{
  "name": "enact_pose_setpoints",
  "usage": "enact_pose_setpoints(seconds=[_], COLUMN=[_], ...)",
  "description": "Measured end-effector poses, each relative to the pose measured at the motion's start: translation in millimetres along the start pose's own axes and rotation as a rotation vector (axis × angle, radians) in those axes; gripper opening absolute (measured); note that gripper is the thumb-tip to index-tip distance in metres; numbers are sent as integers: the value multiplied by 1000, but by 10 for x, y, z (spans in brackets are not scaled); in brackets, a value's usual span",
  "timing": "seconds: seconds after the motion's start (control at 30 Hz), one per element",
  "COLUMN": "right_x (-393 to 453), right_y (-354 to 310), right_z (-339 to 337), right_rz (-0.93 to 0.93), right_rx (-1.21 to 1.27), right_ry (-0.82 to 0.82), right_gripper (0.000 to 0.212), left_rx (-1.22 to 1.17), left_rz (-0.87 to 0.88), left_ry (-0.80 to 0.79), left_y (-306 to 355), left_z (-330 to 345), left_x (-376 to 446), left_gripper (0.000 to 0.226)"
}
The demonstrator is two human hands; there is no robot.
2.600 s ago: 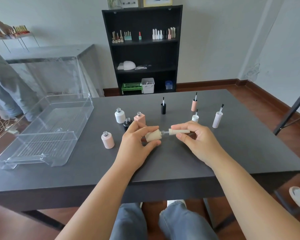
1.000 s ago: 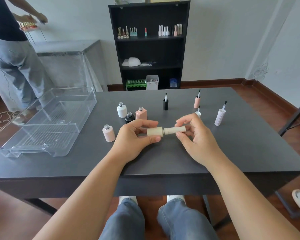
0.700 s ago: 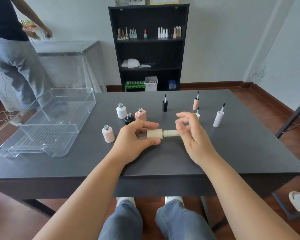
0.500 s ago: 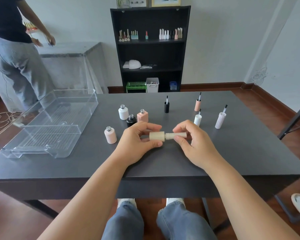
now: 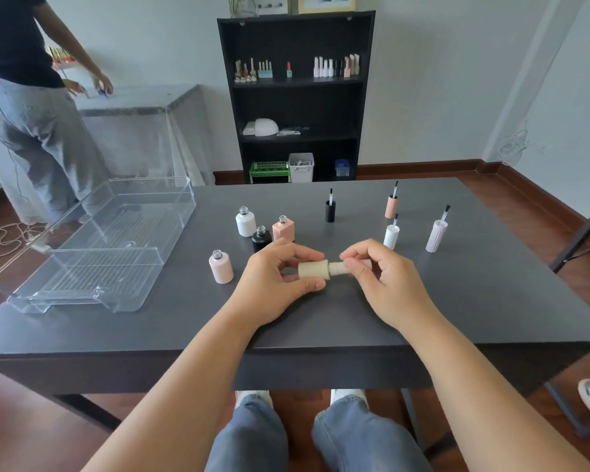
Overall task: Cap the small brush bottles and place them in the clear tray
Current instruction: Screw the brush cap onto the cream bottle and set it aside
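Grey table (image 5: 457,301): beige bottle (image 5: 314,270), horizontal, capped.

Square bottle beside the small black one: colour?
Pale pink square bottle, uncapped; head view.

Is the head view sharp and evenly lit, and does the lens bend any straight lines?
Head view: soft daylight, sharp on both hands, the left hand and right hand, and on the beige bottle; the wide lens bows the table edges and wall lines; the clear tray shows faint glare.
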State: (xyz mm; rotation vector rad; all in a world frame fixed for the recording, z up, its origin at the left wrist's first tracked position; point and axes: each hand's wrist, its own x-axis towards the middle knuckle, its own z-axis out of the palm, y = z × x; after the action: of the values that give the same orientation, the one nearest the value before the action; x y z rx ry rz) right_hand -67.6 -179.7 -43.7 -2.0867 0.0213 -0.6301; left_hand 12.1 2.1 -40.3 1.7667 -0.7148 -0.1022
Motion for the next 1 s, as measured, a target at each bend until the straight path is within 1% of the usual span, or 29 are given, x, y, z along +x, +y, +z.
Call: enact_pose_setpoints(seconds=[0.07, 0.13, 0.2, 0.23, 0.27, 0.33, 0.37, 0.43, 0.5, 0.6, 0.63, 0.7, 0.77, 0.8, 0.83, 0.9, 1.0], right_x=[-1, -12, -5, 8, 26, 63, 77, 102, 146, 326, 428, 714, 1081, 1280, 1471, 1805, 2110], right_y=[-8, -43, -81, -99, -107, -123, -146, -197, -274, -433, -492, -616, -746, -800, -840, -834, -693], right_z=[49, 99, 126, 133, 148, 200, 236, 310, 312, 226, 209, 211, 281, 348, 431, 642, 965], right_rz=[80, 157, 237, 259, 269, 249, 237, 222, 223, 186, 160, 96, 24, -6, -22, -14, 64], right_rx=[113, 372, 676, 727, 699, 480, 370, 288, 275, 241, 223, 178, 111, 67, 23, -49, -117], right_ry=[31, 17, -29, -31, -6, 87, 135, 192, 186, 87, 85, 144, 191, 193, 184, 169, 108], right_gripper=[12, 10, 18, 22, 21, 15, 16, 19, 22, 25, 27, 28, 24, 19, 18, 24, 27], left_rx=[1, -9, 8, 24, 41, 74, 90, 115, 129, 242, 309, 418, 484, 515, 553, 617, 589], left_rz=[12, 12, 13, 13, 15, 21, 24, 28, 37, 84, 110, 156, 177, 164, 146, 121, 75], left_ry=[2, 15, 23, 21, 16, -6, -19, -20, 0, 32, 70, 202, 338, 361, 353, 302, 234], left_y=[-3, -13, -14, -15, -18, -18, -15, -3, 39, 108, 118, 107, 56, 22, -16, -104, -187], left_z=[-1, -9, -14, -13, -10, 2, 10, 23, 17, -106, -183, -368, -549, -624, -685, -779, -849], left_x=[-2, -1, -1, 0, 0, -7, -11, -12, -19, -43, -65, -125, -204, -241, -278, -344, -393], left_gripper=[39, 40, 42, 42, 42, 39, 38, 34, 32, 34, 36, 38, 35, 32, 31, 35, 51])
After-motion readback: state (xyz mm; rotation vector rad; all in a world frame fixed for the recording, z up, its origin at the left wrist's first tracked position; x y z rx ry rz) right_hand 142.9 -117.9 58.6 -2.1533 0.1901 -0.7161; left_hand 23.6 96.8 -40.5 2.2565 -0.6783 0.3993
